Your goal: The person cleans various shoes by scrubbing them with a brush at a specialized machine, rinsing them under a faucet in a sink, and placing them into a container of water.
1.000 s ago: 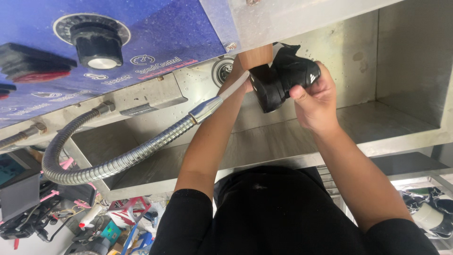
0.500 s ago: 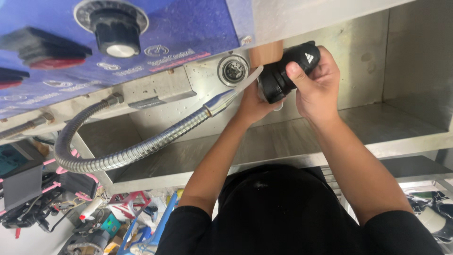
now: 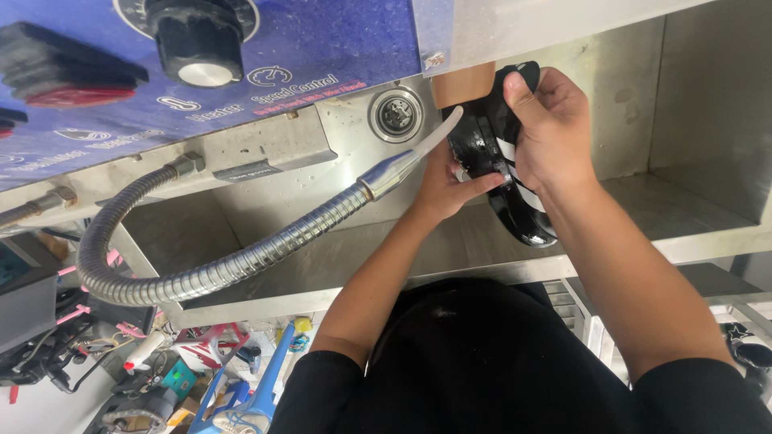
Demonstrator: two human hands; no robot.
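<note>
The black shoe point(image 3: 505, 165) sits against the steel wall point(image 3: 635, 104), light and probably slick. My right hand point(image 3: 555, 128) clamps its upper, my left hand point(image 3: 446, 181) pinches its sole. The hose nozzle point(image 3: 414, 157) lies at nine o'clock.

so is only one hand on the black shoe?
No: both the right hand and the left hand grip the black shoe beside the hose nozzle.
</note>
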